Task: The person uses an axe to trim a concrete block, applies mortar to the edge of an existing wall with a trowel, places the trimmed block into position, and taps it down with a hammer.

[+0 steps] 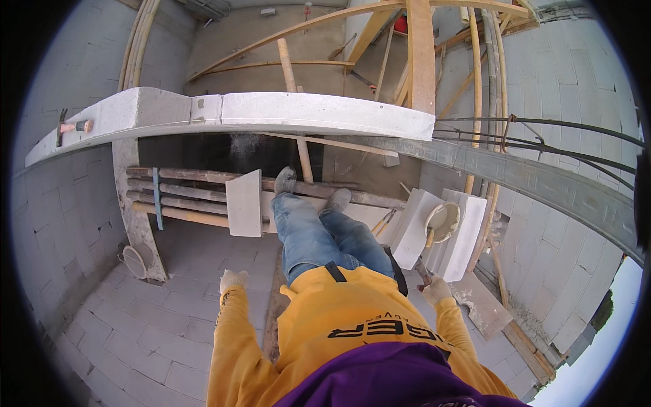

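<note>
A pale bucket point(135, 262) is at left, with wooden poles point(477, 91) and dark steel bars point(576, 124) at right.

A head-worn fisheye looks steeply down past the person's torso point(366, 308).

Yellow sleeves point(235, 339), blue jeans point(298, 227)

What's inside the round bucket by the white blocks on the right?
Inside the bucket: a pale, wet-looking mix. A wooden handle crosses its near rim. Anything beneath the mix's surface is covered, so its depth can't be told.
</note>
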A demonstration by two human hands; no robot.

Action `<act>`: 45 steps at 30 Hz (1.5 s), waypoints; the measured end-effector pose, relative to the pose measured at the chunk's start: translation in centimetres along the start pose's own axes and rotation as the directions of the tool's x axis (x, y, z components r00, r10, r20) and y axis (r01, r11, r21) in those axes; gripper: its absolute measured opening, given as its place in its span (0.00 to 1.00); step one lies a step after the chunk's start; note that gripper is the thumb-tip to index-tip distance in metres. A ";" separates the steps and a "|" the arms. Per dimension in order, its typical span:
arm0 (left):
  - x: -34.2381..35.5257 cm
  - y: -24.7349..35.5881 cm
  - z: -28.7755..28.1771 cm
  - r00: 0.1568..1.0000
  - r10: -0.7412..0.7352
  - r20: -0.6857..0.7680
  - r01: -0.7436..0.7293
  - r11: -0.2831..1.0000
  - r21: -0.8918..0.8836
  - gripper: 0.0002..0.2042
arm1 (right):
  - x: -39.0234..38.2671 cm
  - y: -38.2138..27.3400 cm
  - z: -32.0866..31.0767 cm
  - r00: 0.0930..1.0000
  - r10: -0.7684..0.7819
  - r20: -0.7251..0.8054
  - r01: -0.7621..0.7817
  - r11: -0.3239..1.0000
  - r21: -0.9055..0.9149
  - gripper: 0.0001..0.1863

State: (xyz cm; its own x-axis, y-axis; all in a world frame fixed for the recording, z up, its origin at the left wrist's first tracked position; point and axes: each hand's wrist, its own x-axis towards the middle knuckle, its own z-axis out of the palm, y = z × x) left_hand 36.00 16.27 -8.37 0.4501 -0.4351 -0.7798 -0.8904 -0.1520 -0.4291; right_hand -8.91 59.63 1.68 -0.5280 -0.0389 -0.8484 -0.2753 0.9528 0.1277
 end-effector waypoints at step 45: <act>4.3 -16.9 2.0 0.985 0.170 0.026 -0.062 0.495 -0.866 0.23 | -0.9 -59.4 -10.3 0.842 -0.522 -0.137 0.365 0.365 0.856 0.24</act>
State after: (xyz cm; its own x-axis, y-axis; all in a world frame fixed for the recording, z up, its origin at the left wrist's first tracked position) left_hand 53.09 18.77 -5.38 0.2936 -0.4312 -0.8532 -0.5282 -0.8171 0.2312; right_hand -0.42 -0.01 0.14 -0.4106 -0.5711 -0.7108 0.3942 0.5917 -0.7032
